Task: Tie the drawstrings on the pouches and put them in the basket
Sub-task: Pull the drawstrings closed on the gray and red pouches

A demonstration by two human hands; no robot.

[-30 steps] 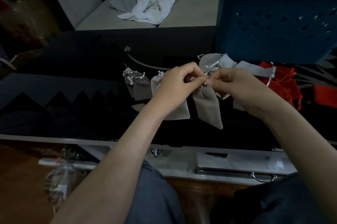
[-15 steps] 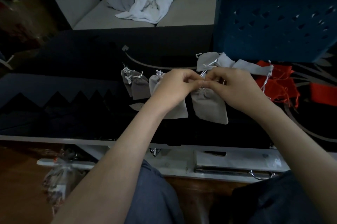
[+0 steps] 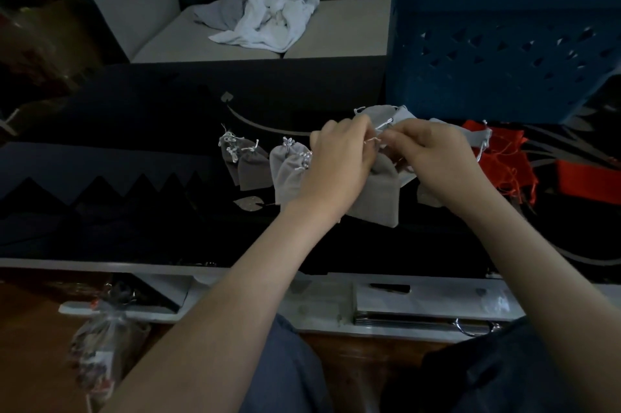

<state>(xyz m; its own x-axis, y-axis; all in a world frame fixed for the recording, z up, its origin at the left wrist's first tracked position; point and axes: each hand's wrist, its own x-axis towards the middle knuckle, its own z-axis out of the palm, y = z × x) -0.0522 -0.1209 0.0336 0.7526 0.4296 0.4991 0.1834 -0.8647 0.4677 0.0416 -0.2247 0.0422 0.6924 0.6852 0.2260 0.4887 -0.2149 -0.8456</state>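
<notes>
we look down on a person's two bare forearms reaching over a low black table [image 3: 134, 130] with a glossy top printed with pale curves. beyond its far edge is a light sofa [image 3: 336, 33] with a heap of white and grey cloths [image 3: 268, 19] on the seat. a blue plastic basket [image 3: 504, 53] with triangular cut-outs stands on the table's far right corner; we cannot see inside it.

the left hand [image 3: 339, 164] and right hand [image 3: 433, 157] meet over the middle of the table, knuckles nearly touching. both have their fingers curled tight. each pinches part of the thin white drawstring [image 3: 371, 140] at the neck of one grey pouch [image 3: 376, 197]. the pouch drops from the hands toward the near edge; we cannot tell whether its bottom rests on the table. we judge that the knot is being formed or pulled snug.

toward the right edge, in front of the basket, lies a pile of red pouches [image 3: 504, 157] with trailing strings. behind the hands lie loose grey pouches [image 3: 379, 112]. just left of the hands lie a few cinched grey pouches [image 3: 255, 170].

the held pouch looks soft, light and limp, probably empty, so it should not slip or break. the cord is fine, and we think it is best pinched with the fingertips close to the neck. for the carry to the basket, the cinched neck is the natural place to take hold.
</notes>
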